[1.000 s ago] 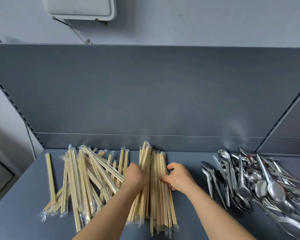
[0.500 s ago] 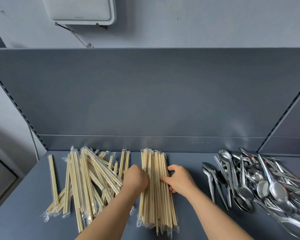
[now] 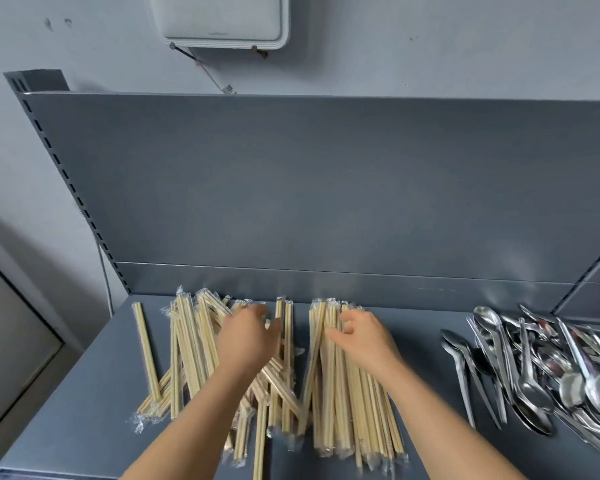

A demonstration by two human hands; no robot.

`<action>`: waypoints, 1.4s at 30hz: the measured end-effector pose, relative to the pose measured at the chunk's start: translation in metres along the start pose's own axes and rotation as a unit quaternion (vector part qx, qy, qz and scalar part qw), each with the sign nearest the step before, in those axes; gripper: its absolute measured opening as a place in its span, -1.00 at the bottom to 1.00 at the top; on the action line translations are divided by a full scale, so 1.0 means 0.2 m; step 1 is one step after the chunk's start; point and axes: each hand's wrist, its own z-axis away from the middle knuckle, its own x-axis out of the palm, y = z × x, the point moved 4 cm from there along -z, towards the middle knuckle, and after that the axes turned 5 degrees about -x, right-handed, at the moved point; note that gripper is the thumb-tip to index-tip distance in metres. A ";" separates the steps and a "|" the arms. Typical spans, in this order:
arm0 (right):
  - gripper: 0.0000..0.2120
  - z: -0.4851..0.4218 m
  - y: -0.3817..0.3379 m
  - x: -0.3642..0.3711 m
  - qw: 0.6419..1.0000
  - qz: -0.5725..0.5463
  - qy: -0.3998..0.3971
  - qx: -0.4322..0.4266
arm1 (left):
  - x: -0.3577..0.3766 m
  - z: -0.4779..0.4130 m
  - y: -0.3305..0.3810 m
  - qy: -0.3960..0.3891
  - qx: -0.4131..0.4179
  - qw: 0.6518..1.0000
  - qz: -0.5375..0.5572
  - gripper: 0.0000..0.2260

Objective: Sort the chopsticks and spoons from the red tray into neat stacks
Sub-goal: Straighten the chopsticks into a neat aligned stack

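Here the left hand (image 3: 246, 337), grip indiscernible, lies on loose plastic-wrapped bamboo chopsticks (image 3: 191, 344) towards the grey metal shelf's (image 3: 84, 393) left edge; the relaxed right hand (image 3: 364, 337) rests on the aligned stack (image 3: 347, 410). Ideally, add pairs parallel, ends flush.

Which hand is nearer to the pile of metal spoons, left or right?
Right. The right hand is over the neat chopstick stack, left of the spoon pile; the left hand is farther left, over the loose chopsticks.

Left hand (image 3: 246, 337) over jumbled chopsticks (image 3: 191, 341), right hand (image 3: 364, 337) on aligned stack (image 3: 343, 403)
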 end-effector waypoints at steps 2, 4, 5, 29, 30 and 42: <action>-0.81 -0.01 -0.12 0.09 0.999 -0.010 -0.015 -0.029 | -0.05 -0.05 -0.14 0.000 -0.048 0.995 -0.089 -0.50; -0.87 -0.02 -0.21 0.18 0.998 -0.005 -0.037 -0.041 | -0.07 -0.07 -0.27 -0.030 -0.096 0.984 -0.145 -0.30; -0.81 -0.03 -0.25 0.23 0.998 0.007 -0.047 -0.042 | -0.06 -0.08 -0.32 -0.052 -0.117 0.980 -0.151 -0.20; -0.62 0.06 -0.54 0.67 0.983 0.107 -0.103 0.109 | -0.06 -0.20 -0.78 -0.143 0.026 0.988 -0.051 -0.11; -0.65 0.07 -0.54 0.67 0.983 0.108 -0.097 0.113 | -0.06 -0.20 -0.79 -0.139 0.026 0.989 -0.044 -0.11; -0.44 0.11 -0.49 0.61 0.980 -0.029 -0.123 0.156 | -0.06 -0.18 -0.76 -0.104 0.015 0.993 -0.057 -0.06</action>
